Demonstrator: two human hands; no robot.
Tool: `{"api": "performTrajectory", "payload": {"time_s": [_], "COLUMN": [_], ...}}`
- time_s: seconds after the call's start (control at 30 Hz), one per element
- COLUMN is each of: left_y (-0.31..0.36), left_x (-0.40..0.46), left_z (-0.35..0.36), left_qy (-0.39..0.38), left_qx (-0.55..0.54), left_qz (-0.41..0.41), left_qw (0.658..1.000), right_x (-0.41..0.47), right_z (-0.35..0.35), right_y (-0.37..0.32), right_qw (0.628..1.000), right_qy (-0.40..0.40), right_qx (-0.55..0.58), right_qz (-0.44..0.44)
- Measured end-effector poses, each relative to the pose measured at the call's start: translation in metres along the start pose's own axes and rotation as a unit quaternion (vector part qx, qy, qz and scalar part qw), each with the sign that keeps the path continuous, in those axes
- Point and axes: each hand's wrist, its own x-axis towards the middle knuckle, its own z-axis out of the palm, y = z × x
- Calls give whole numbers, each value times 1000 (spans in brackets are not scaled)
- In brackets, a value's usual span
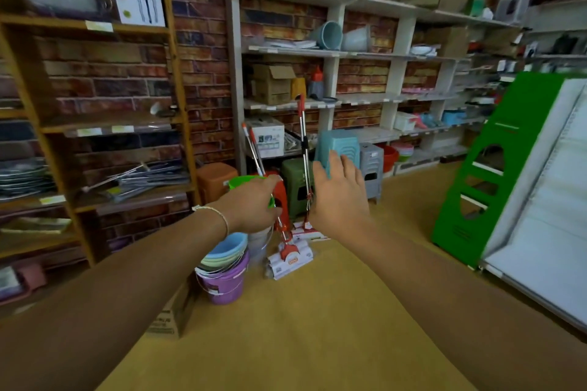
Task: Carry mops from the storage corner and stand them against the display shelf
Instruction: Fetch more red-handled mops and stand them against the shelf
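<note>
Two squeeze mops stand on the tan floor in front of the white wall shelving (330, 52), which serves here as the landmark. The left mop (287, 251) leans away from the shelving, its chrome pole tilting up and to the left, its orange-capped top reaching the height of the shelving's lower boards; its wrapped white sponge head lies on the floor well in front of the shelving. The right mop (303, 136) stands almost upright, closer to the shelving, its orange handle top level with the middle board, its base beside the first mop's head.

The left hand (254, 205), with a thin bracelet at the wrist, has its fingers curled round the lower pole of the left mop, and a green plastic rim shows just behind its knuckles. The right hand (338, 197) is held up with fingers straight and slightly spread, holding nothing; it is just beside the right mop's pole, and whether it touches the pole cannot be told.

Below the shelving's bottom boards stand plastic stools: an orange one (217, 179), a dark green one (293, 179), a pale blue stack (340, 144) and a grey stack (371, 165). Further out from the shelving, nearer the camera, is a stack of pastel buckets (225, 270) with a purple one lowest. A green and white display rack (495, 168) leans to the right of the shelving.
</note>
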Motion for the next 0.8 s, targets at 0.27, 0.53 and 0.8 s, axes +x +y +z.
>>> {"api": "performTrajectory", "payload": {"time_s": [0.27,0.53,0.8], "left_y": [-8,-22,-58], "left_x": [98,196,324], "left_z": [11,38,68], "left_qy": [1,-14,-46], "left_qx": [4,-1,-14], "left_qz": [-1,23,59], "left_qw": [1000,1000,997], "right_x": [84,150,252], "right_z": [26,66,119], "right_y": [49,85,115], "right_qw": [1000,999,997], "right_qy": [-4,-15,-18], "right_qx": [3,-14,-33], "right_qz": [16,32,68]}}
